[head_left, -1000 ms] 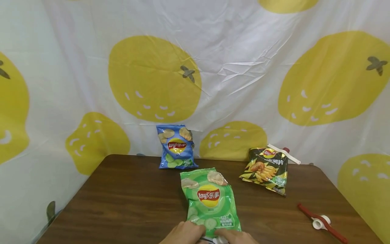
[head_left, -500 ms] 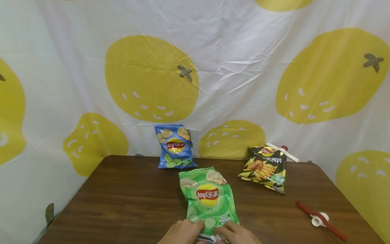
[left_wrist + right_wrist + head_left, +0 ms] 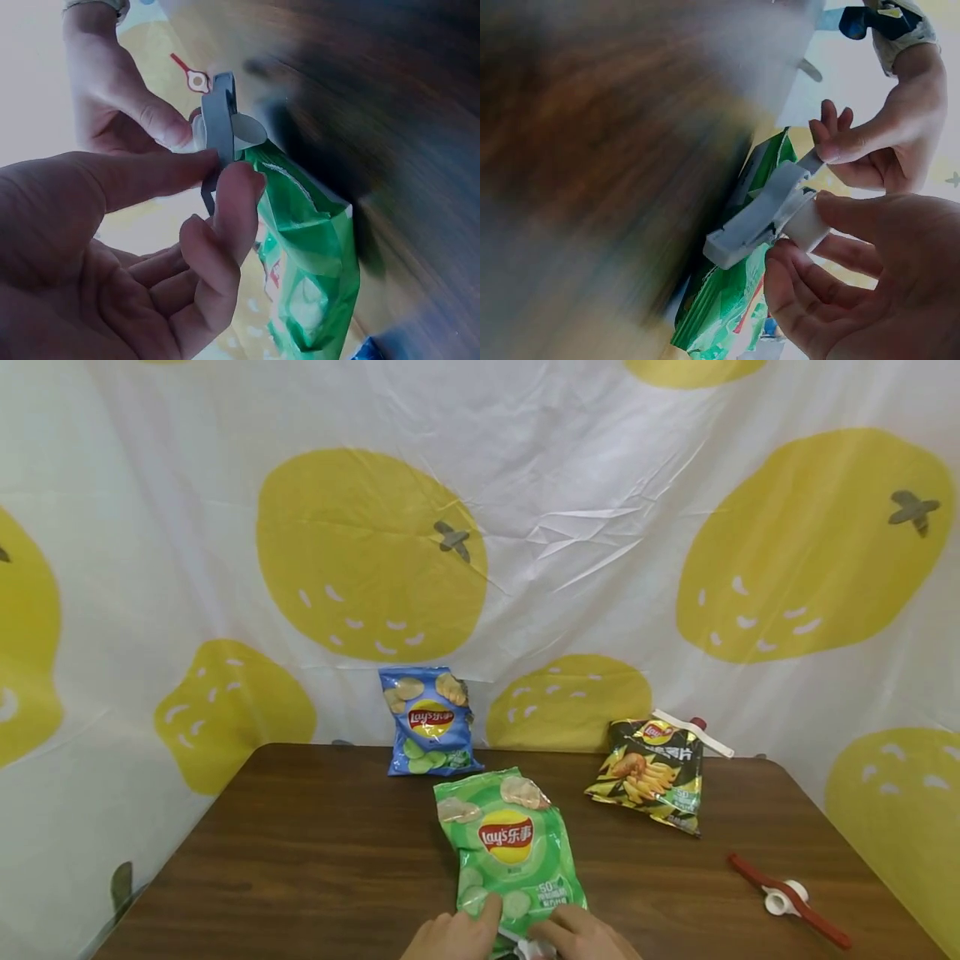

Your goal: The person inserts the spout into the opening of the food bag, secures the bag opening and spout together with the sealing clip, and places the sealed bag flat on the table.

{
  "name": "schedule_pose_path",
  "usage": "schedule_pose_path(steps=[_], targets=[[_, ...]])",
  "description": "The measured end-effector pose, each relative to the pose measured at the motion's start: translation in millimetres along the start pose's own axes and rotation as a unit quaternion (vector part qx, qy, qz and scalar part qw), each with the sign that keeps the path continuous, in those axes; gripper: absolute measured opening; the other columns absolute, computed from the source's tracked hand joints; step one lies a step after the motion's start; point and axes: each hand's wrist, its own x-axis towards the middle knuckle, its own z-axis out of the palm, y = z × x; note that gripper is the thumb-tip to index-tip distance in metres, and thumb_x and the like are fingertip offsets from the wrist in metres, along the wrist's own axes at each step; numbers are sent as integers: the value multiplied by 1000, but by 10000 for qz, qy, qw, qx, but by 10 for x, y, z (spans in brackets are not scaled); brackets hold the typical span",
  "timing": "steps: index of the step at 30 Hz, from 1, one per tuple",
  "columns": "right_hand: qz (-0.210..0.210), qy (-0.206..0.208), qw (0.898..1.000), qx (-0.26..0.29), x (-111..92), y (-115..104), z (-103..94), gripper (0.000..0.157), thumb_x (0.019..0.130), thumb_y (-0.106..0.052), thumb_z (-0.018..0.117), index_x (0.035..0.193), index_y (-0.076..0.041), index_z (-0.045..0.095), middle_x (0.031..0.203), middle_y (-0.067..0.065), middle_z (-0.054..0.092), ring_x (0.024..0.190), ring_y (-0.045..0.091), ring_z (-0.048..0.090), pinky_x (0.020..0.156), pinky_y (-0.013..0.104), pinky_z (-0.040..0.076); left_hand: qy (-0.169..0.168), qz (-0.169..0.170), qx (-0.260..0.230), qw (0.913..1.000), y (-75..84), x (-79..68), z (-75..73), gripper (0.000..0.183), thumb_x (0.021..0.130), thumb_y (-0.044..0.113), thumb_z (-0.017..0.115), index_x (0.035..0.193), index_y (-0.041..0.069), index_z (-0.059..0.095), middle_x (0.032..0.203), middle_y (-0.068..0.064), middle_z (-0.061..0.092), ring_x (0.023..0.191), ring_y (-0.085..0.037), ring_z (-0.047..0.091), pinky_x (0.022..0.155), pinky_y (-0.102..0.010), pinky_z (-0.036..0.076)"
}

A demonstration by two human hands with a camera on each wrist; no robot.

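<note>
I count three chip bags: a green bag (image 3: 517, 860), with a blue bag (image 3: 431, 720) and a black bag (image 3: 648, 768) behind it. Three clips: a grey clip (image 3: 219, 124) at the green bag's near end, a red clip (image 3: 797, 900) and a white clip (image 3: 692, 731) to its right. One left hand (image 3: 453, 935), one right hand (image 3: 591, 937), one table (image 3: 300, 843).

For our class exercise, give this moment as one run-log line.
left hand: pinches clip | right hand: holds clip's round knob | clip: at green bag's near end | fastened: unclear

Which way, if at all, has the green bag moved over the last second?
Yes, slightly: in the head view, the green bag has shifted a little left against the blue bag behind it.
</note>
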Motion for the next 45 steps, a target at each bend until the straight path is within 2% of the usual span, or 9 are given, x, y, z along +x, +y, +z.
schedule_pose_path(steps=[4, 9, 14, 18, 25, 33, 37, 41, 45], targets=[[-444, 353, 9983, -119, -3, 30, 23, 27, 85, -36, 75, 102, -15, 72, 92, -11, 56, 82, -4, 51, 62, 18, 47, -22, 22, -131, 9999, 3, -23, 7, 49, 88, 63, 61, 104, 19, 47, 52, 4, 45, 43, -12, 44, 43, -32, 38], [-514, 271, 9983, 16, 11, 7, -21, 28, 88, -37, 73, 104, -15, 71, 94, -11, 57, 84, -4, 52, 63, 18, 48, -251, 127, -241, 9993, -106, 52, 71, 49, 86, 67, 60, 105, 23, 49, 54, 4, 49, 45, -10, 46, 45, -32, 41], [-397, 321, 9979, 403, 19, -2, -102, 22, 96, -34, 66, 105, -14, 71, 92, -14, 56, 80, -6, 49, 62, 17, 46, -353, 71, -190, 9992, -105, 95, -87, 51, 91, 63, 58, 115, 18, 57, 65, 3, 57, 56, -9, 55, 55, -34, 49], [-147, 566, 9953, 775, 4, -4, -235, 19, 98, -30, 64, 107, -15, 70, 91, -18, 54, 77, -7, 48, 60, 18, 45, 247, 287, -561, 9977, -114, 59, -276, 48, 94, 54, 60, 114, 10, 61, 59, 7, 51, 53, -6, 51, 50, -28, 46], [-264, 1512, 9847, 827, 66, 81, -512, 13, 96, -15, 66, 109, -18, 68, 87, -19, 53, 70, -7, 46, 57, 17, 45, 1768, 441, -1037, 9778, -395, 191, -455, 23, 96, 35, 66, 100, 12, 61, 60, 14, 49, 51, 0, 45, 48, -23, 38], [25, 2453, 9693, -163, 279, 272, -874, 13, 91, -10, 71, 102, -17, 69, 91, -17, 60, 77, -1, 53, 67, 23, 49, 2939, 421, -947, 9502, -617, 531, -525, 19, 92, 22, 72, 102, 7, 65, 95, -5, 63, 78, -14, 55, 69, -33, 48], [225, 2625, 9640, -358, 392, 382, -1089, 8, 94, -12, 69, 102, -14, 69, 88, -14, 60, 74, 1, 52, 63, 25, 49, 3152, 515, -1266, 9391, -735, 716, -548, 20, 91, 14, 73, 105, 2, 65, 106, -12, 63, 93, -26, 58, 81, -45, 48], [462, 2550, 9658, -69, 449, 497, -1151, 6, 97, -13, 64, 99, -13, 70, 87, -10, 62, 74, 3, 54, 61, 25, 50, 2912, 526, -1954, 9350, -863, 875, -530, 22, 94, 15, 69, 111, 1, 64, 110, -17, 63, 103, -34, 61, 85, -47, 50], [941, 1864, 9757, 656, 471, 624, -1047, 16, 102, -21, 58, 93, -16, 69, 86, -7, 63, 75, 6, 54, 63, 25, 49, 2542, 313, -2440, 9354, -967, 949, -482, 26, 98, 20, 64, 117, 2, 63, 116, -18, 63, 107, -34, 61, 87, -47, 51]])
